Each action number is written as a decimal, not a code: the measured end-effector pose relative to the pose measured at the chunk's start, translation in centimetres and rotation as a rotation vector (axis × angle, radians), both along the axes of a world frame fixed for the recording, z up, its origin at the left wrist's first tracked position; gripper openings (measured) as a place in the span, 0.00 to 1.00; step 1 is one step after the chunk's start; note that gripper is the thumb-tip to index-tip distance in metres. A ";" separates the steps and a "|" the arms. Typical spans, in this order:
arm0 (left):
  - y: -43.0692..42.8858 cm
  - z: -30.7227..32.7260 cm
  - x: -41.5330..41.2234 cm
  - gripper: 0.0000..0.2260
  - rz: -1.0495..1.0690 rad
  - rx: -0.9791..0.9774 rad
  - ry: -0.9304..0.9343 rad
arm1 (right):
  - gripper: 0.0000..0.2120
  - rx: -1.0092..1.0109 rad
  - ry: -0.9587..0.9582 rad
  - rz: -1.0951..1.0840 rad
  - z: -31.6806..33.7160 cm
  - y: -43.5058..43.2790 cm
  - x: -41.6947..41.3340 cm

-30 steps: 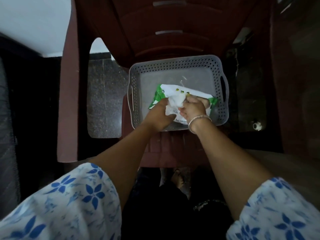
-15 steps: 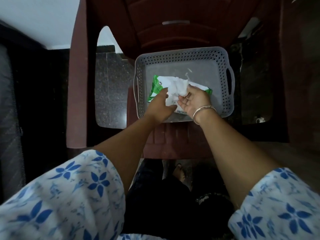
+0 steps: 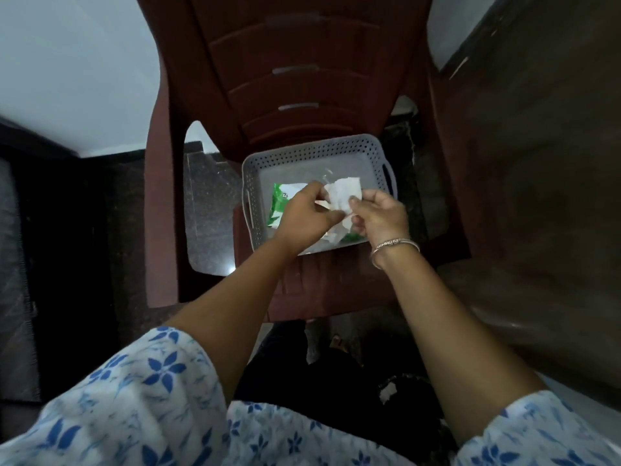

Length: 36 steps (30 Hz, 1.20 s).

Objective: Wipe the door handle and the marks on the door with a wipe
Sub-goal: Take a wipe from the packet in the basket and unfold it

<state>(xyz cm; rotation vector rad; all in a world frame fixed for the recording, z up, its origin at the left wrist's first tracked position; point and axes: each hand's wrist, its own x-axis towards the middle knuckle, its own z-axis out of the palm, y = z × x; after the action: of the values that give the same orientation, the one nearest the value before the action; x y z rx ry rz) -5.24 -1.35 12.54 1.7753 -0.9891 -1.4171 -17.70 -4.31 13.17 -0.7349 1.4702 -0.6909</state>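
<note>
Pinching the white wipe (image 3: 343,192) between left hand (image 3: 307,215) and right hand (image 3: 381,216), one at each side edge. Holding it above the green pack (image 3: 283,201) inside the grey basket (image 3: 302,152) on a chair (image 3: 302,82).

**Maroon plastic chair (image 3: 302,79), one basket on the seat**

Carries a grey perforated basket (image 3: 312,151) directly beneath the left grip (image 3: 309,213) and right grip (image 3: 379,216), pushed toward the backrest. Stands on dark speckled floor (image 3: 208,203), left of the left grip.
</note>
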 end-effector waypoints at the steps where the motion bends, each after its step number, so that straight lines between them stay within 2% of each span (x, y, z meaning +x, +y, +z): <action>1: 0.0 1.1 -0.4 0.09 -0.017 0.007 0.055 | 0.07 -0.041 0.029 -0.023 1.2 0.1 -0.7; 8: -1.4 9.2 -4.5 0.16 -0.196 -0.010 0.479 | 0.09 -0.328 0.137 -0.167 9.9 2.0 -6.4; 12: -2.1 13.0 -7.9 0.18 -0.384 -0.082 0.561 | 0.13 -0.502 0.221 -0.301 14.1 4.0 -9.4; 18: -2.1 17.5 -13.1 0.09 -0.551 -0.234 0.546 | 0.09 -0.625 0.331 -0.459 18.6 7.2 -13.4; 24: -1.0 21.0 -17.7 0.08 -0.572 -0.314 0.570 | 0.07 -0.625 0.320 -0.601 20.8 10.6 -17.1; 32: 2.2 23.2 -22.8 0.15 -0.691 -0.447 0.339 | 0.10 -0.592 0.210 -0.683 21.8 14.9 -21.3; 36: 4.0 24.5 -25.6 0.21 -0.782 -0.553 0.176 | 0.10 -0.581 0.188 -0.699 22.8 16.3 -23.7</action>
<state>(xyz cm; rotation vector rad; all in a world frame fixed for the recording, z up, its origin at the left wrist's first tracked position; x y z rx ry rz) -30.83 2.66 37.05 0.8623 -1.8720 -1.4817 -41.44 11.96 36.01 -0.7226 1.7268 -1.6680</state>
